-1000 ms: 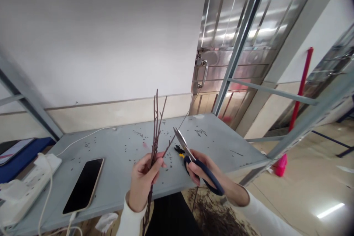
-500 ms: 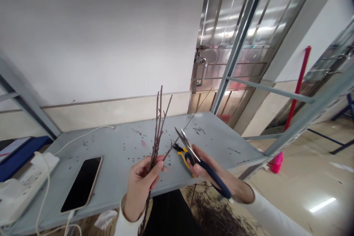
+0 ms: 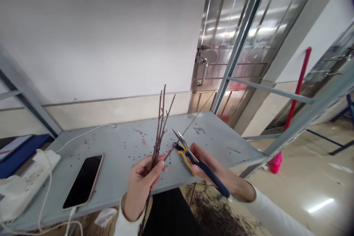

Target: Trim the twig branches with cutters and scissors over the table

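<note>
My left hand is closed round a bundle of thin reddish-brown twigs, held upright above the front edge of a grey metal table. My right hand grips blue-handled scissors. Their blades meet a thin side twig that slants up to the right, just beside my left thumb. Yellow-and-black pliers lie on the table under the scissors.
A black phone on a white cable lies at the table's left, beside a white power strip. Small dark bits speckle the tabletop. Cut twigs are piled on the floor below. Grey shelf posts, a steel door and a red pole stand behind.
The scissors have moved left to the side twig and their blades have come nearly together on it. My left hand with the bundle has risen slightly.
</note>
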Demonstrator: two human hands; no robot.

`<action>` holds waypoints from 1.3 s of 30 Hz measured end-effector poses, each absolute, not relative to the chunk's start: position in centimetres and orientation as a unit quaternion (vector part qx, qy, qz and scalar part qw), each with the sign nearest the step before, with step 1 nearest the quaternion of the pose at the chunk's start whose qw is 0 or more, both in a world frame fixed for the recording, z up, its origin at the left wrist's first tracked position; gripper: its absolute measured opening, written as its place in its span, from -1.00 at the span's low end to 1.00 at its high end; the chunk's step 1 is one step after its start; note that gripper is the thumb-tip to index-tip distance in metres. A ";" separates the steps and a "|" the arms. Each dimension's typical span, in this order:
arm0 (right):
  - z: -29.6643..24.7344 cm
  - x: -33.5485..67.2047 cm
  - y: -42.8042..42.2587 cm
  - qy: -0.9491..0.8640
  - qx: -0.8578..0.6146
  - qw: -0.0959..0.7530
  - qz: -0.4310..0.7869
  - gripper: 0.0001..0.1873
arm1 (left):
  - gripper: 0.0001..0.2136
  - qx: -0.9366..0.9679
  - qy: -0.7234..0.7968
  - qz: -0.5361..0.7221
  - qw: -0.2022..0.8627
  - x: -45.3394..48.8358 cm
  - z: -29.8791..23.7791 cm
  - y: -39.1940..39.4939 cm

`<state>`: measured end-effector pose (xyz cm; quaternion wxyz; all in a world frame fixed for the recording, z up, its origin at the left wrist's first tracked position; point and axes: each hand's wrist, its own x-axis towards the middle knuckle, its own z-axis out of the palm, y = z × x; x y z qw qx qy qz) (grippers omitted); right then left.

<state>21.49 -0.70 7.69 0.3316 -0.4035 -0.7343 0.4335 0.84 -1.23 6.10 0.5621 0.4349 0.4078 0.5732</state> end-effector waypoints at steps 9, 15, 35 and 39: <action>7.8 21.3 -0.4 -0.744 -0.384 0.330 0.436 -0.66 | -0.76 0.450 0.430 0.565 0.542 0.8 6.1 -1.6; 8.4 21.7 -0.5 -0.757 -0.392 0.285 0.439 -0.67 | -0.75 0.455 0.446 0.553 0.537 0.8 6.5 -1.7; 9.8 22.5 -1.9 -0.730 -0.355 0.269 0.518 -0.61 | -0.76 0.367 0.414 0.554 0.622 0.4 7.7 -3.3; 9.9 22.8 -2.1 -0.729 -0.345 0.280 0.521 -0.55 | -0.77 0.363 0.403 0.562 0.624 0.2 7.9 -3.5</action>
